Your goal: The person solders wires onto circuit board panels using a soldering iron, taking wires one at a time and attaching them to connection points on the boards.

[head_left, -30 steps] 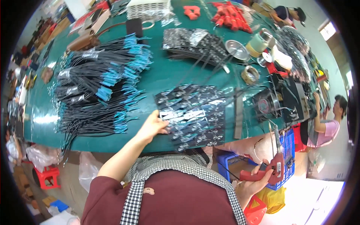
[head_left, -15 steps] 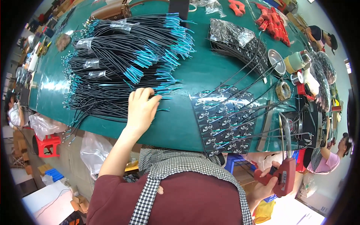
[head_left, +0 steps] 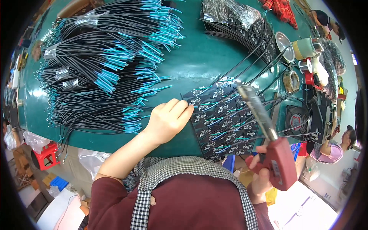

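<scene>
The left hand point(head_left: 171, 117) pinches a thin cable point(head_left: 196, 107) between narrowed fingers; the right hand point(head_left: 262, 183) grips a red soldering gun point(head_left: 281, 165). Rightward of the left fingers, several wires point(head_left: 297, 134) already cross the circuit-board panel point(head_left: 224, 123); leftward, many bundled cables point(head_left: 88, 50) lie apart.

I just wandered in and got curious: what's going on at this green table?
A person's left hand pinches what looks like a thin black cable with a blue end at the left edge of a flat black panel of circuit boards. The right hand grips a red pistol-shaped tool, its long metal shaft pointing over the panel; whether it touches is unclear. Similar cables lie in a big pile to the left, and several stretch across the panel.
</scene>
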The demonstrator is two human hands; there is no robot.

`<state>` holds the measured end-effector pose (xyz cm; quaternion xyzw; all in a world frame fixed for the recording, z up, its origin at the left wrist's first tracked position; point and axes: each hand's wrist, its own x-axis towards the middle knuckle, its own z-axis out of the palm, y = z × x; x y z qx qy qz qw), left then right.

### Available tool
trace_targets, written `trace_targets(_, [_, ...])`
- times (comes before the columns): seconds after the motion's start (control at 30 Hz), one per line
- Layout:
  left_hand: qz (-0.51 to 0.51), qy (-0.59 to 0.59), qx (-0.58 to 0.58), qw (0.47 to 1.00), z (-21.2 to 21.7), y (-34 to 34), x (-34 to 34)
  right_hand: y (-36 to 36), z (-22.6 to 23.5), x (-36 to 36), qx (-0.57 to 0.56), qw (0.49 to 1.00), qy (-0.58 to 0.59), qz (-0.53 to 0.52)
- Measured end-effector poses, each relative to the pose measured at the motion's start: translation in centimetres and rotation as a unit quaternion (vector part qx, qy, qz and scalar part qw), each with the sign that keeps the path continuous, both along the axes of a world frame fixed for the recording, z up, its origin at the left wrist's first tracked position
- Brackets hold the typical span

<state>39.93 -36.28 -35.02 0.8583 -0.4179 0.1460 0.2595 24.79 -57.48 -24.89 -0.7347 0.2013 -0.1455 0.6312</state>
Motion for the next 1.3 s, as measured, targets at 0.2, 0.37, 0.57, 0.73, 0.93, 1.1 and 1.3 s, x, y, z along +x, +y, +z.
trace_targets(0.2, [0.022,0.041,-0.006,0.999,-2.3,-0.1,0.3,-0.7,-5.3,1.6,0.223,0.970,0.070,0.063])
trace_targets(0.37, [0.011,0.032,0.010,0.999,-1.9,-1.0,0.6,-0.5,-6.4,2.1,0.244,0.966,0.073,0.050])
trace_targets(0.57, [0.018,0.056,0.039,0.998,-2.3,-1.4,0.9,-0.1,-6.8,2.3,0.226,0.969,0.093,0.028])
trace_targets(0.73, [0.008,0.048,0.025,0.998,-2.4,-1.6,1.2,-0.3,-6.8,2.2,0.223,0.969,0.101,0.033])
trace_targets(0.93, [-0.002,0.043,0.029,0.999,-2.4,-1.6,1.2,-0.3,-6.9,2.1,0.212,0.969,0.119,0.047])
trace_targets(1.1, [-0.006,0.036,0.025,0.999,-2.4,-1.8,1.2,-0.2,-7.1,1.4,0.165,0.973,0.150,0.052])
trace_targets(1.3, [-0.012,0.048,0.040,0.998,-2.3,-1.7,1.3,-0.2,-7.0,1.4,0.138,0.974,0.164,0.077])
